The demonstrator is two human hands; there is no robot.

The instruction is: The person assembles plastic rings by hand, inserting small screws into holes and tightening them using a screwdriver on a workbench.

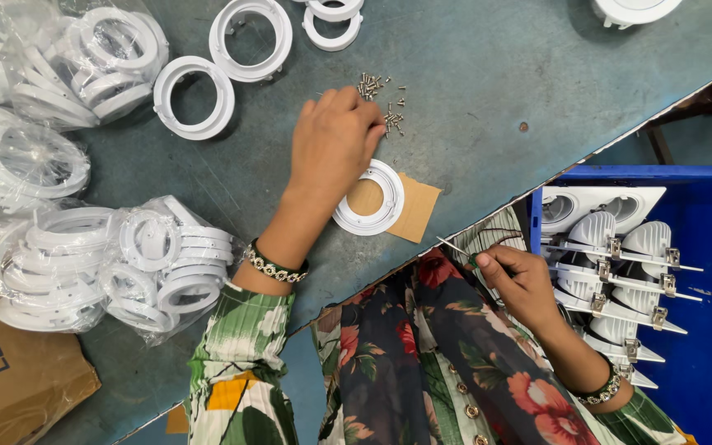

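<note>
While the person leans over the grey-green worktable (488, 74), the right hand (521, 280) sits closest to the body, just off the table's near edge, with its fingers pinched shut around a thin screwdriver (461, 251) with a green handle; the metal tip points back toward the table. Beside that hand, beyond the table's edge, a blue crate (702, 272) holds a row of white lamp housings (611, 272) with metal spring clips. On the table just past the near edge lies a white plastic ring (370, 198), resting on a small square of brown card (415, 210). Directly beyond the ring, the left hand (335, 144) reaches out palm down, its fingertips closed on the edge of a scatter of small metal screws (382, 103); whether a screw is actually caught between the fingers cannot be told. Each wrist carries a beaded bracelet, and the sleeves are a floral print. To the side of the ring, clear plastic bags (100, 264) stuffed with more white rings pile up, with a cardboard box (10, 371) at the table's near corner. Farther from the ring, several loose white rings (195, 95) lie toward the far edge of the table.
</note>
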